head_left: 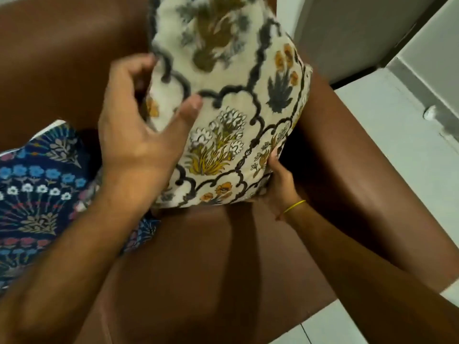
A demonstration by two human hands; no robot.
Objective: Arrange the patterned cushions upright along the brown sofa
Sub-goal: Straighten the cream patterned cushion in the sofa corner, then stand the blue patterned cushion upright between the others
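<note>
A cream cushion (231, 100) with grey scalloped lines and yellow flowers stands upright on the brown sofa (198, 264), close to the right armrest. My left hand (144, 130) grips its left edge, thumb on the front and fingers curled behind. At the cushion's lower right corner my right hand (278, 184) holds it from the side, a yellow band on the wrist. A dark blue flowered cushion (42, 184) lies to the left on the seat, partly hidden under my left forearm.
The sofa's brown backrest (64, 53) rises behind the cushions and its right armrest (360, 175) runs along the right. Beyond the armrest lie pale floor tiles (407, 145) and a grey wall or door (352, 28).
</note>
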